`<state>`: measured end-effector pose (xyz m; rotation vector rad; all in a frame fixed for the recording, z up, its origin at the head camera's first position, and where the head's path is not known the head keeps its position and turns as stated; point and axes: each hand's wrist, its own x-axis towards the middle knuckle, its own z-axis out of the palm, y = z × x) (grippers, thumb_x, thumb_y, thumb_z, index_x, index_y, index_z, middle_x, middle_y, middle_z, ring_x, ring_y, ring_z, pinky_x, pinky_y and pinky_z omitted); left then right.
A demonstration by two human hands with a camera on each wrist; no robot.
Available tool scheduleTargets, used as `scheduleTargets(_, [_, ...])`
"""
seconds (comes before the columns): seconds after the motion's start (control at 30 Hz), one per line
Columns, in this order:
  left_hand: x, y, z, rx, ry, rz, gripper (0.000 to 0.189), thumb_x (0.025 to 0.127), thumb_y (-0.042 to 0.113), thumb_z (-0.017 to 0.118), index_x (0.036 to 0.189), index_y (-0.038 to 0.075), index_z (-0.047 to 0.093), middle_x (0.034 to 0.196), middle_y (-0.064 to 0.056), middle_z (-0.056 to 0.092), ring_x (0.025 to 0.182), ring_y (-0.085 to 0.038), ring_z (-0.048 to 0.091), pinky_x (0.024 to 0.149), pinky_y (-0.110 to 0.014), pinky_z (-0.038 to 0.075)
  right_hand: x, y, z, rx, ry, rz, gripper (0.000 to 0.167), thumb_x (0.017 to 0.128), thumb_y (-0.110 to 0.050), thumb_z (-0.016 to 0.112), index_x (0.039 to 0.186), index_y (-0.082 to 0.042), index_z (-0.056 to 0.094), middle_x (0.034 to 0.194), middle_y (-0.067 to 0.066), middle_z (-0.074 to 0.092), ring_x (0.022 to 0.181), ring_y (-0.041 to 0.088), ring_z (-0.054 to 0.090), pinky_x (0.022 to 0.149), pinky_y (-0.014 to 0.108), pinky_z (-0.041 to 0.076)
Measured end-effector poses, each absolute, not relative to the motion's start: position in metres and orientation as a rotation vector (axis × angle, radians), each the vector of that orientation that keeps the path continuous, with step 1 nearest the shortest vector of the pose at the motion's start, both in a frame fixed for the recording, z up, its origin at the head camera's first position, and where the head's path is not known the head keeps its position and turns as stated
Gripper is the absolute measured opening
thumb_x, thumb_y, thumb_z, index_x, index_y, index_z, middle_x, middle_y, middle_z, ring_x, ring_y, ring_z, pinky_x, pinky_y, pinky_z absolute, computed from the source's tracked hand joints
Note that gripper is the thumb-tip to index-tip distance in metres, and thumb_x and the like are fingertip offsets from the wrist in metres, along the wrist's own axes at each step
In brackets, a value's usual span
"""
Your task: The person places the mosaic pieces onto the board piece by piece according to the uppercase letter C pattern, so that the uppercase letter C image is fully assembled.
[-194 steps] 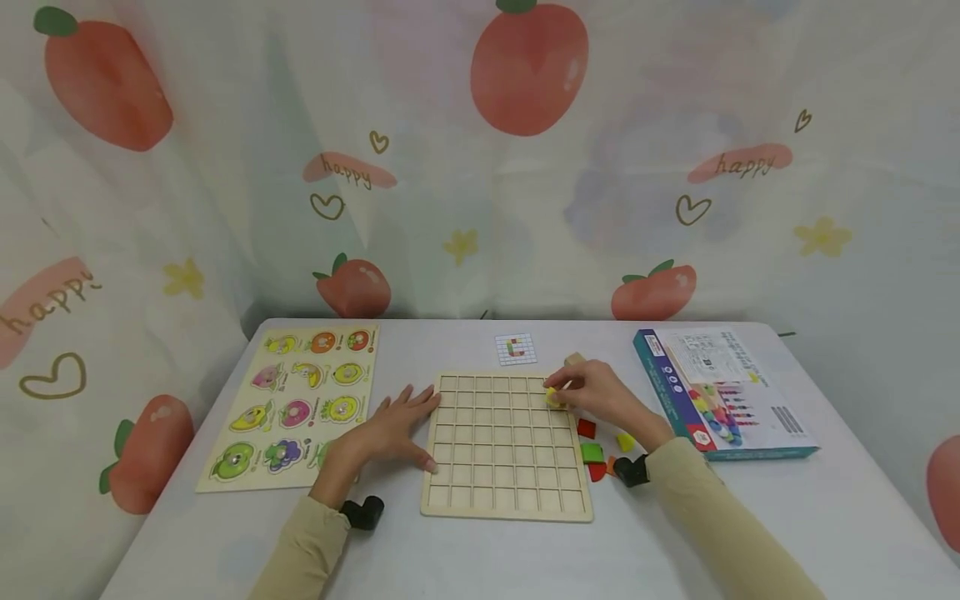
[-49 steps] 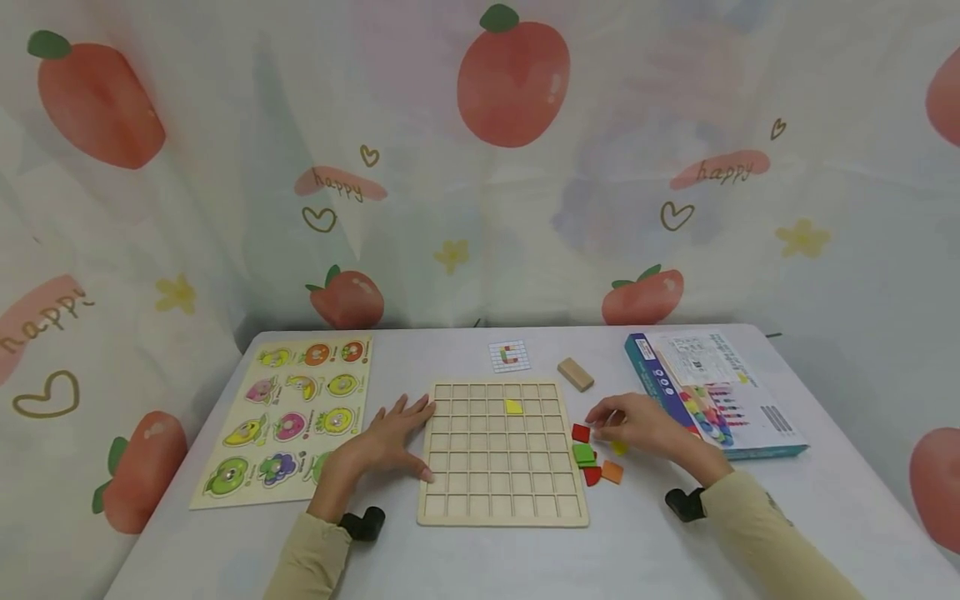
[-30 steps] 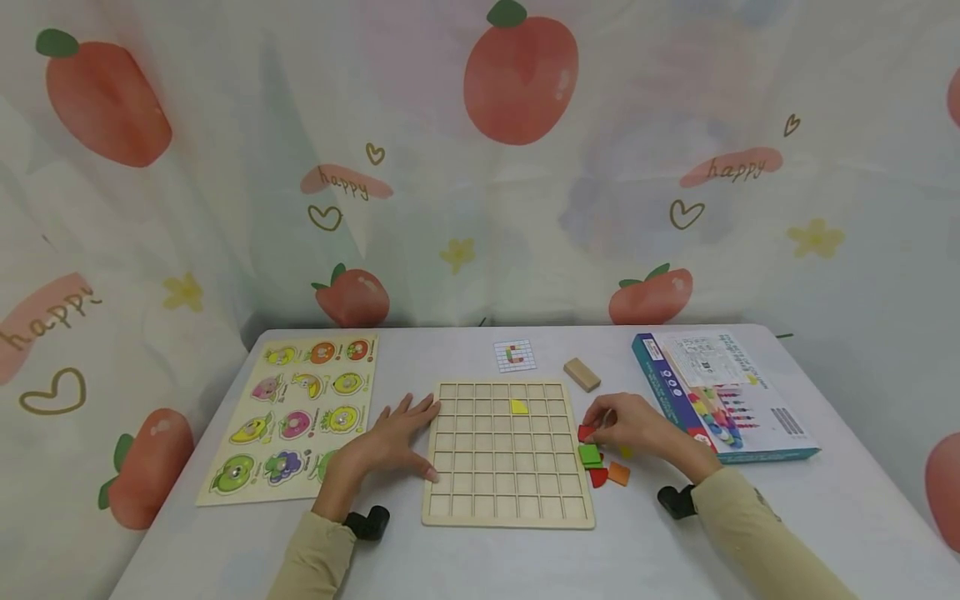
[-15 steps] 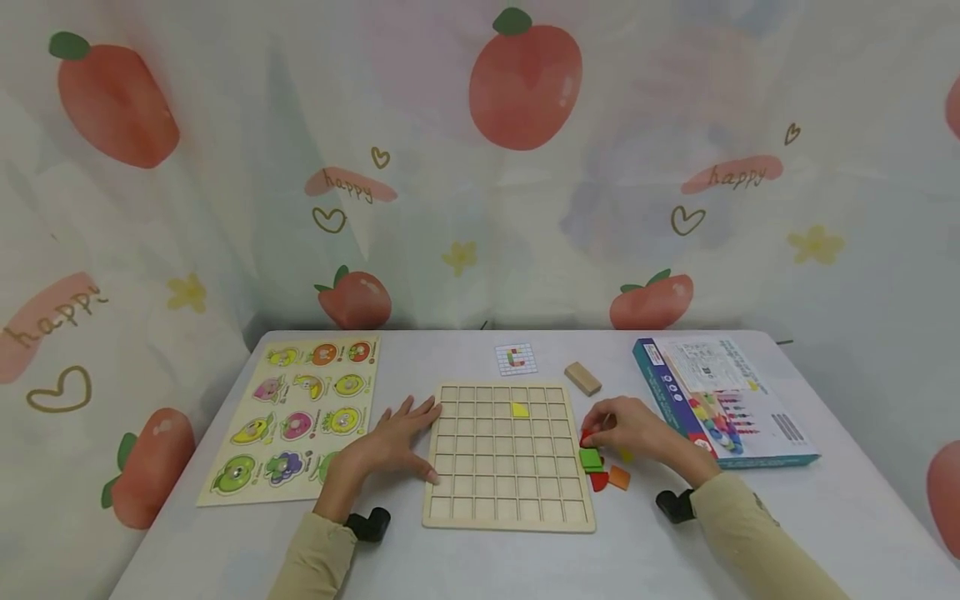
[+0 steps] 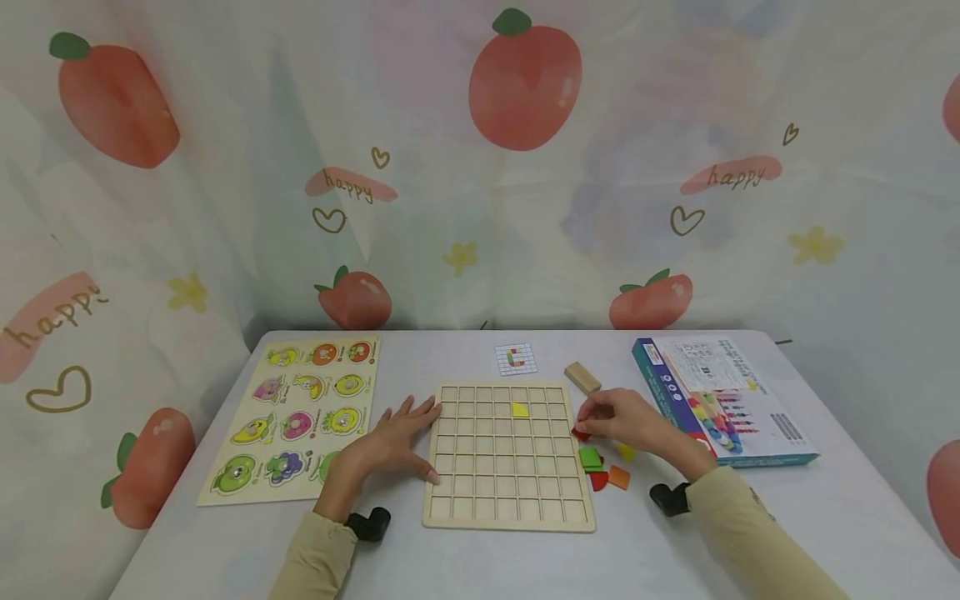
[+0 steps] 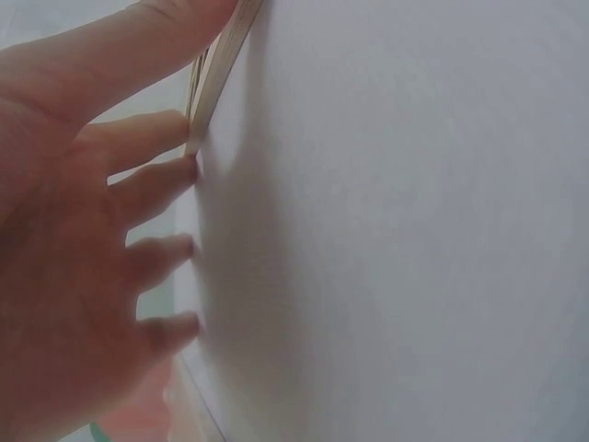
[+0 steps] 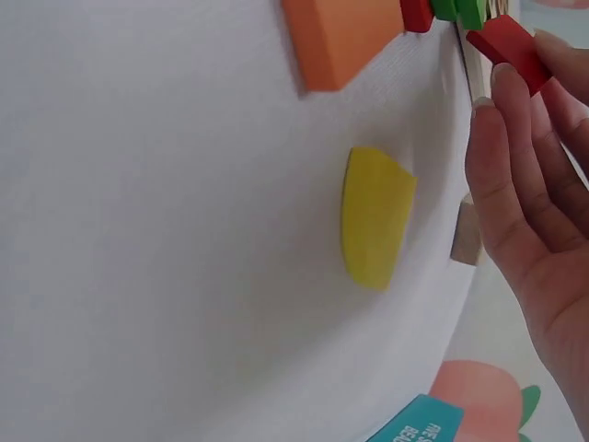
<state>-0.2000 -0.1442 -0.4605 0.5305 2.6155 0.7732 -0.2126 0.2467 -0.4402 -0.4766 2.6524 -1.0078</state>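
A square wooden grid board (image 5: 502, 527) lies mid-table with one yellow quarter-round tile (image 5: 520, 410) in an upper cell. My left hand (image 5: 390, 442) has its fingers spread, thumb and fingertips at the board's left edge. In the right wrist view my right hand (image 7: 543, 157) pinches a red square tile (image 7: 513, 53) between thumb and fingers; in the head view it is at the board's right edge. Beside that edge lie green tiles (image 5: 591, 459), a red rounded tile (image 5: 598, 481), an orange square tile (image 5: 618, 477) and a yellow tile (image 7: 377, 216).
A small card (image 5: 516, 359) with a coloured grid pattern lies behind the board. Right of it is a plain wooden block (image 5: 582, 377). A fruit puzzle board (image 5: 255, 492) fills the left side; a flat printed box (image 5: 780, 417) lies at the right.
The yellow tile went from my right hand into a board cell. That hand then took the red square tile from the pile and lifted it slightly. My left hand stays put.
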Motion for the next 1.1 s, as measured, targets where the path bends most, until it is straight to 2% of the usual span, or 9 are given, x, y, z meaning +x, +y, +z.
scheduleTargets(0.37, [-0.199, -0.145, -0.459, 0.539, 2.610, 0.778, 0.108, 0.073, 0.029, 0.094, 0.160, 0.007, 0.035, 0.171, -0.010, 0.023, 0.160, -0.039, 0.006, 0.129, -0.059, 0.003, -0.221, 0.237, -0.439, -0.472, 2.652, -1.045, 0.010, 0.096, -0.017, 0.071, 0.103, -0.010, 0.073, 0.096, -0.001, 0.072, 0.089, 0.016, 0.063, 0.080, 0.022, 0.055])
scheduleTargets(0.73, [-0.200, -0.145, -0.458, 0.532, 2.608, 0.783, 0.107, 0.073, 0.029, 0.094, 0.160, 0.007, 0.035, 0.171, -0.009, 0.024, 0.160, -0.039, 0.007, 0.129, -0.060, 0.003, -0.229, 0.222, -0.436, -0.503, 2.643, -1.104, 0.017, 0.097, -0.016, 0.070, 0.110, -0.005, 0.073, 0.101, 0.004, 0.072, 0.090, 0.017, 0.064, 0.079, 0.020, 0.056])
scheduleTargets(1.1, [-0.201, -0.145, -0.459, 0.539, 2.610, 0.775, 0.107, 0.073, 0.029, 0.094, 0.160, 0.007, 0.035, 0.171, -0.010, 0.023, 0.160, -0.040, 0.007, 0.129, -0.060, 0.004, -0.234, 0.209, -0.437, -0.540, 2.667, -1.082, 0.017, 0.097, -0.015, 0.071, 0.112, -0.009, 0.076, 0.106, 0.003, 0.073, 0.095, 0.017, 0.063, 0.086, 0.026, 0.056])
